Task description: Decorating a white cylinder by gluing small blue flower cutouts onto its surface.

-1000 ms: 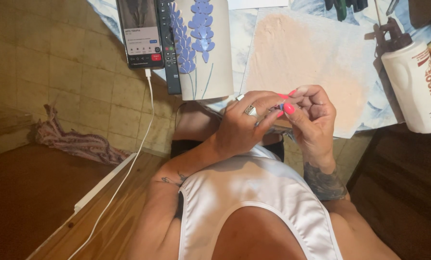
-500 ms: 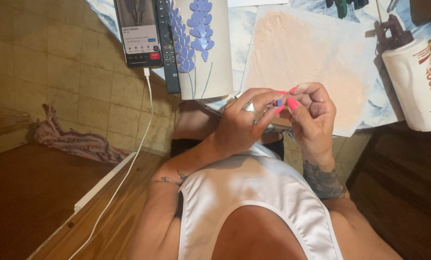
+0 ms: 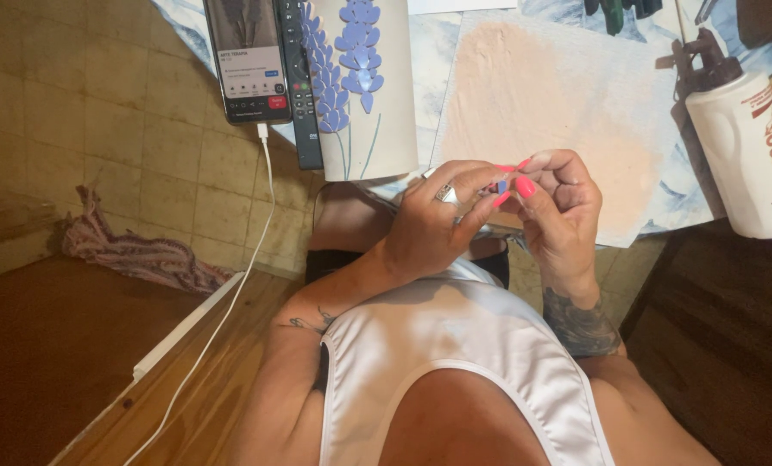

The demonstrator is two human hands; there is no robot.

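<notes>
Centrally, left hand [image 3: 433,229] and right hand [image 3: 554,211] meeting fingertip to fingertip, both curled nearly closed, pinching a small blue piece [image 3: 501,186] between them above the lap. Behind: pale pink sheet [image 3: 532,95], cream panel with blue flowers [image 3: 364,86], phone [image 3: 248,56] on white cable [image 3: 230,302].

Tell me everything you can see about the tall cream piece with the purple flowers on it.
The cream piece is a tall panel or vase with a smooth, matte, clay-like surface; which one it is cannot be told. Raised purple petals form two flower spikes on thin green stems that run down toward its lower edge. It lies on the blue-and-white table cover, its top cut off by the frame. A black remote control lies along its left side. The left hand and right hand work just below it, not touching it.
</notes>
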